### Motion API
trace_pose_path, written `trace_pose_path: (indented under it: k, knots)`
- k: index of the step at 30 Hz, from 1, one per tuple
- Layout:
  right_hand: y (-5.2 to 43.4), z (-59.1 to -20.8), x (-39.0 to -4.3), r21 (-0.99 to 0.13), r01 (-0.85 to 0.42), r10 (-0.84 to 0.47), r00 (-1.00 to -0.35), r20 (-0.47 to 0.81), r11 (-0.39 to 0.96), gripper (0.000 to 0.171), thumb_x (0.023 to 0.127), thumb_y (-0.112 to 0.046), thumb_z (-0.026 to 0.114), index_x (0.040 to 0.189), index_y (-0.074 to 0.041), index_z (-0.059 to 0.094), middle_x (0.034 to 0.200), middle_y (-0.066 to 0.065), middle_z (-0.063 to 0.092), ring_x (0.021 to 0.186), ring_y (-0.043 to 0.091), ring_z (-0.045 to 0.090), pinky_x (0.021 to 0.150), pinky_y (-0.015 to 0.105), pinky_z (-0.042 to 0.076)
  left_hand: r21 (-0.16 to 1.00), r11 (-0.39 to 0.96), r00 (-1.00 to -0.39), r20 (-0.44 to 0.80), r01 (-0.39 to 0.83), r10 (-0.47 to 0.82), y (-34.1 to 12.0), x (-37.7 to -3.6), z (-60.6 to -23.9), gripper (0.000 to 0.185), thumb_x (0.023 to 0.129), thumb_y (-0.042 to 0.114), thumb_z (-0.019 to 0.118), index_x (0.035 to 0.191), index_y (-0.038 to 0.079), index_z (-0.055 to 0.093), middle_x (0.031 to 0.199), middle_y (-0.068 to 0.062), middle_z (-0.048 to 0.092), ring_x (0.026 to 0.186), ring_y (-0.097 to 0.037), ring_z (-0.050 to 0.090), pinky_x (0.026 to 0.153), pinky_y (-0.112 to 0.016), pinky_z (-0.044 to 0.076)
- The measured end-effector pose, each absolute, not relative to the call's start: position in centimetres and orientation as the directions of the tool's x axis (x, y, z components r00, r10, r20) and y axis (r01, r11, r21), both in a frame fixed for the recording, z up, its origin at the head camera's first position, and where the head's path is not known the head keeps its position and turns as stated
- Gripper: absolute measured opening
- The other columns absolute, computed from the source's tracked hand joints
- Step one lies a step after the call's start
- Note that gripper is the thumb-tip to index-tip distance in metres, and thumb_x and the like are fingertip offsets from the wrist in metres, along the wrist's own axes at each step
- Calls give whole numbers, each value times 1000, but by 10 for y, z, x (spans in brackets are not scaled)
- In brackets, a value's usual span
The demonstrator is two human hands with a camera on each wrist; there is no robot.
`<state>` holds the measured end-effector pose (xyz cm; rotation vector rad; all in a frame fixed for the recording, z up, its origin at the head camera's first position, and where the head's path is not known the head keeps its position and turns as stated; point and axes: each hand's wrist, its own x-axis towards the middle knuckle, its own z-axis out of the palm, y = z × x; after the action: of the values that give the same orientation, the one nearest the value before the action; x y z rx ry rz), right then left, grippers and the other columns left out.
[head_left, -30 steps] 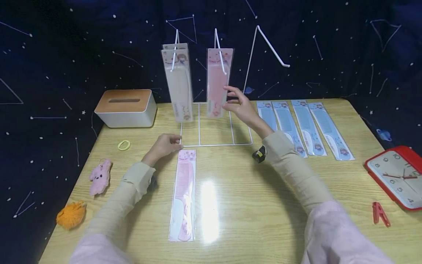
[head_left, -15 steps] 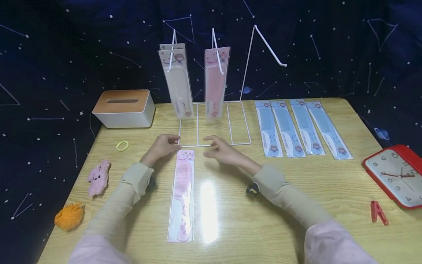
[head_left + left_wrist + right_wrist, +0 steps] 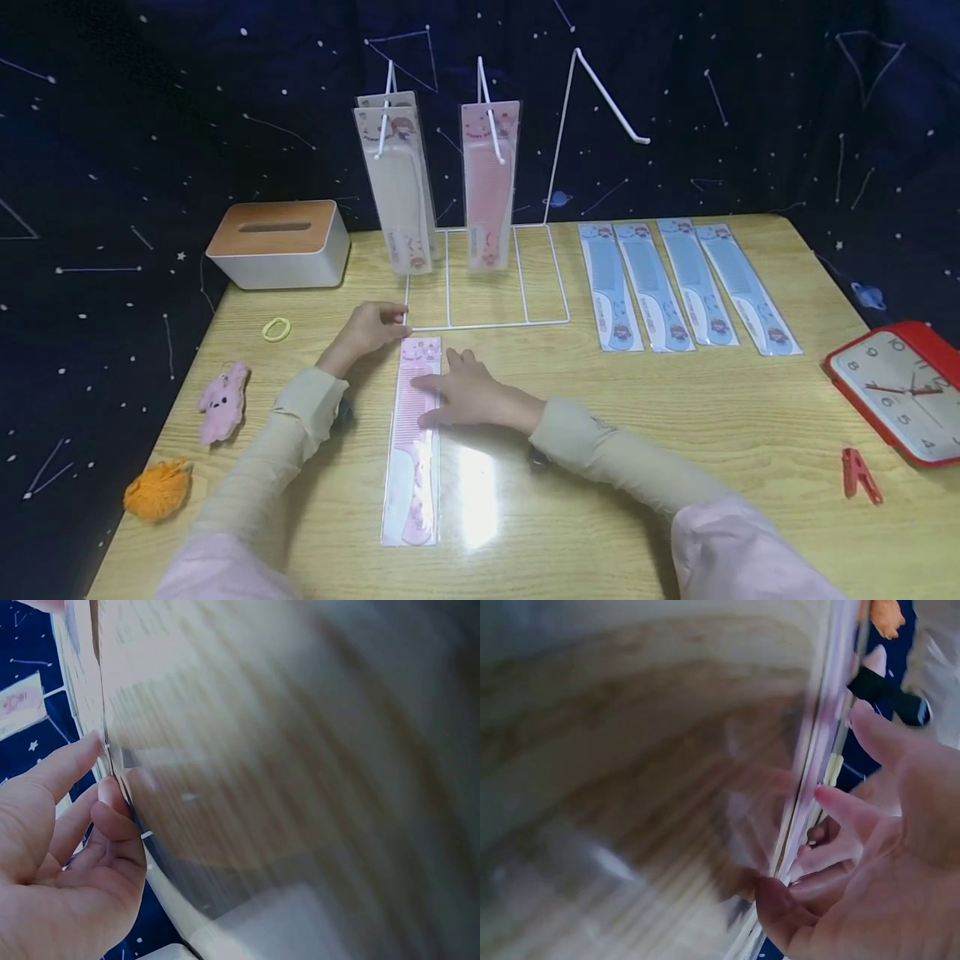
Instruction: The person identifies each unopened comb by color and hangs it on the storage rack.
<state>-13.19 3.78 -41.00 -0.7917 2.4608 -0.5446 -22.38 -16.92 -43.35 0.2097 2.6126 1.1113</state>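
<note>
Right hand [image 3: 468, 396] – fingers flat on the pink comb [image 3: 414, 442], which lies packaged on the table [image 3: 675, 433] before the rack [image 3: 487, 321] | left hand [image 3: 369, 327] – fingers curled at the rack's front-left corner, grip unclear.

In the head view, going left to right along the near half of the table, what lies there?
Orange pom-pom → pink plush toy → pink comb packet with the right hand on it → red clothes peg → red clock.
</note>
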Motion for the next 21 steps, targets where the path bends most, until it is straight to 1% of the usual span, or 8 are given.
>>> trace_pose_path:
  k: [2,5,7,11,13,15,18,21]
  knots:
    - [37,-410,-130,-467,-448,-620,-712,-330,762,66,85,-54,62,143,-28,44,151,31,18,132,43,24,105,59,27,721,692,-946,-211,19,246,-170,-224,-433,47,88,15,66,130,-2,55,114,-18,63,106,-29,57,87,-37,49]
    - [39,-411,-130,-441,-464,-617,-720,-317,768,66,84,-55,63,141,-26,47,152,26,22,126,36,31,104,53,30,727,686,-944,-210,21,252,-170,-224,-433,46,88,15,66,130,-2,54,115,-18,63,109,-30,56,92,-40,47]
    - [42,-411,-131,-440,-463,-614,-726,-309,769,64,83,-55,65,138,-25,51,152,23,25,124,33,33,102,50,32,733,680,-944,-209,20,253,-170,-224,-434,46,88,15,66,130,-2,55,114,-18,63,109,-31,56,93,-42,47]
    - [53,-409,-132,-468,-427,-596,-742,-306,773,64,76,-54,72,129,-20,58,151,22,27,127,37,31,102,52,29,740,672,-948,-194,27,251,-170,-225,-435,45,87,14,67,127,-4,56,110,-18,65,105,-29,58,91,-39,48]
    - [60,-408,-131,-470,-408,-579,-755,-308,782,66,72,-54,76,125,-18,59,151,24,26,128,39,30,102,54,27,742,669,-950,-184,33,251,-170,-225,-435,44,87,13,67,126,-4,57,108,-18,65,102,-28,58,88,-37,49]
    - [67,-408,-130,-460,-401,-565,-766,-306,792,69,67,-52,80,122,-16,58,150,25,26,127,39,31,100,54,29,746,665,-952,-174,39,251,-169,-225,-435,43,86,12,67,125,-5,58,107,-18,66,100,-28,59,86,-34,49]
    - [80,-409,-128,-423,-425,-565,-771,-294,800,73,63,-49,83,121,-15,56,150,24,28,127,40,31,96,53,32,750,660,-954,-171,36,246,-169,-225,-435,43,86,11,68,124,-6,58,106,-19,66,98,-27,60,82,-31,50]
    - [93,-407,-126,-419,-439,-574,-768,-284,795,74,64,-41,84,127,-15,55,147,22,32,125,42,32,93,54,34,750,661,-954,-174,33,245,-170,-225,-435,43,86,11,68,124,-5,58,107,-19,66,97,-27,61,81,-30,51]
